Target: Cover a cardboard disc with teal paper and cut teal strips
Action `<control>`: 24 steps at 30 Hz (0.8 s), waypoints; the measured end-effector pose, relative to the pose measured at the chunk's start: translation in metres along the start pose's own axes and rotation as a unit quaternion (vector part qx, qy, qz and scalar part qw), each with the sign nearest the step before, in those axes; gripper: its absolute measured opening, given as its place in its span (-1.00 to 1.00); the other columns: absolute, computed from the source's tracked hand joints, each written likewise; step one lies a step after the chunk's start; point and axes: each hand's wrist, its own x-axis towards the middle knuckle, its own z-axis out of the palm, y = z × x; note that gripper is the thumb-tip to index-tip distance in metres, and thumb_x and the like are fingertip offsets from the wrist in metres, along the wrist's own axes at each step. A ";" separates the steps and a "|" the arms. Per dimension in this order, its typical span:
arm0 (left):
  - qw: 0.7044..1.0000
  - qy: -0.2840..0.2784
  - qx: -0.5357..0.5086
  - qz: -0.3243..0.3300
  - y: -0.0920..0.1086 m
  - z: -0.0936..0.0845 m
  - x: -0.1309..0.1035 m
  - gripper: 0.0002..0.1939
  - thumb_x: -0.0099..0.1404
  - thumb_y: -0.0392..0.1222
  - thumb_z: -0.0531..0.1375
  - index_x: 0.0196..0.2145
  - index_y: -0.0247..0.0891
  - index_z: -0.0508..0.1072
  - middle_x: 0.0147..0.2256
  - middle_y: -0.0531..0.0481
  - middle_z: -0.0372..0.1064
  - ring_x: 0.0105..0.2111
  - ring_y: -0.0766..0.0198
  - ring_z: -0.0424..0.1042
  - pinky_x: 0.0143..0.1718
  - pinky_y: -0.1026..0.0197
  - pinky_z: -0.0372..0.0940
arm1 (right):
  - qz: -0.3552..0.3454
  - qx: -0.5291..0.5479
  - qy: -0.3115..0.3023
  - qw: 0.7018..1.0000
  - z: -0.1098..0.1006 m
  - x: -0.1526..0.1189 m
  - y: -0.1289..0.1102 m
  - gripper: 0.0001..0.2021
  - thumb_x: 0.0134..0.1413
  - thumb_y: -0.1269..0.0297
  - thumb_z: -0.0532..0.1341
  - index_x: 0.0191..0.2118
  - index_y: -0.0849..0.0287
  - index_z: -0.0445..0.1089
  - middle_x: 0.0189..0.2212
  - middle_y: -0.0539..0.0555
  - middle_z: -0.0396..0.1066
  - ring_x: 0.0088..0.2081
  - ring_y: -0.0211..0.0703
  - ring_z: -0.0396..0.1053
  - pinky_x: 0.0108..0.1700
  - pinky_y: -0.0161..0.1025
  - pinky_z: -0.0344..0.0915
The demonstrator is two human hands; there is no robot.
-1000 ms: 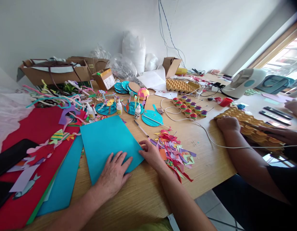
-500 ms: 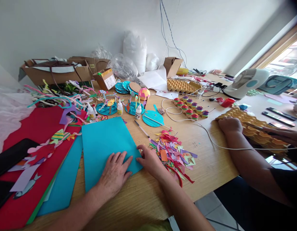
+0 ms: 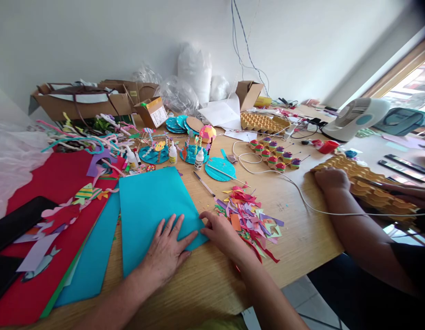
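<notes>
A blue sheet of paper (image 3: 153,201) lies flat on the wooden worktop (image 3: 298,238), in front of the person. The left hand (image 3: 167,252) rests palm down on its lower part, fingers spread apart. The right hand (image 3: 221,231) is at the sheet's right corner, its thumb and forefinger close together at the edge; whether they pinch the paper, I cannot tell.

Just beside the right hand is a heap of coloured paper scraps (image 3: 250,215). Beyond it, a pen (image 3: 204,184) lies near a round blue disc (image 3: 217,170), which has a thin white stick (image 3: 228,175) across it. Two white glue bottles (image 3: 173,153) (image 3: 199,159) stand upright behind the sheet, near decorated blue discs (image 3: 153,156).

To the left, large red sheets (image 3: 57,178) overlap blue ones (image 3: 91,261), with paper cutouts on top and pipe cleaners (image 3: 78,137) behind. On the right, a co-worker's hand (image 3: 332,178) presses on a yellow egg tray (image 3: 365,181), and a white cable (image 3: 301,195) runs across the worktop.
</notes>
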 end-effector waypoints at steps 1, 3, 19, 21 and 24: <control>1.000 0.000 -0.001 0.001 0.000 0.000 0.000 -0.47 0.20 -0.11 0.14 0.10 0.22 0.12 0.21 -0.11 -0.04 0.16 -0.19 -0.06 0.04 -0.23 -0.05 | -0.001 -0.001 -0.001 1.000 0.000 0.000 0.002 -0.69 -0.11 0.47 0.15 -0.16 0.11 0.33 -0.57 -0.07 0.35 -0.49 -0.26 0.27 -0.42 -0.37 0.07; 1.000 -0.002 -0.005 0.005 0.000 0.000 0.000 -0.48 0.20 -0.11 0.14 0.09 0.24 0.12 0.22 -0.11 -0.05 0.16 -0.20 -0.08 0.04 -0.24 -0.05 | -0.004 -0.005 -0.003 1.000 0.000 0.000 0.005 -0.69 -0.11 0.49 0.14 -0.17 0.12 0.33 -0.58 -0.08 0.35 -0.49 -0.27 0.28 -0.42 -0.37 0.08; 0.996 -0.037 -0.020 0.077 0.002 -0.009 -0.020 -0.33 0.16 -0.04 0.15 0.18 -0.15 0.01 0.19 -0.16 0.02 0.19 -0.02 -0.09 0.09 -0.26 -0.12 | -0.180 -0.116 -0.038 0.976 -0.003 -0.018 -0.024 -0.52 0.19 0.13 -0.04 0.16 0.26 0.08 0.20 0.18 -0.05 0.19 -0.03 -0.05 0.16 -0.08 -0.05; 0.996 -0.037 -0.015 0.083 0.002 -0.008 -0.029 -0.33 0.15 -0.03 0.16 0.17 -0.17 0.04 0.18 -0.16 0.04 0.18 -0.01 -0.04 0.09 -0.23 -0.08 | -0.196 -0.135 -0.049 0.970 0.001 -0.020 -0.023 -0.46 0.18 0.05 -0.06 0.19 0.26 0.03 0.21 0.17 -0.07 0.21 -0.04 -0.10 0.18 -0.02 -0.12; 0.996 -0.039 -0.009 0.086 0.000 -0.004 -0.036 -0.33 0.14 -0.02 0.17 0.17 -0.13 0.05 0.19 -0.14 0.01 0.18 0.01 -0.03 0.10 -0.19 -0.06 | -0.220 -0.150 -0.051 0.963 0.006 -0.020 -0.019 -0.43 0.17 -0.02 -0.10 0.20 0.22 0.00 0.21 0.14 -0.09 0.22 -0.06 -0.13 0.20 0.02 -0.19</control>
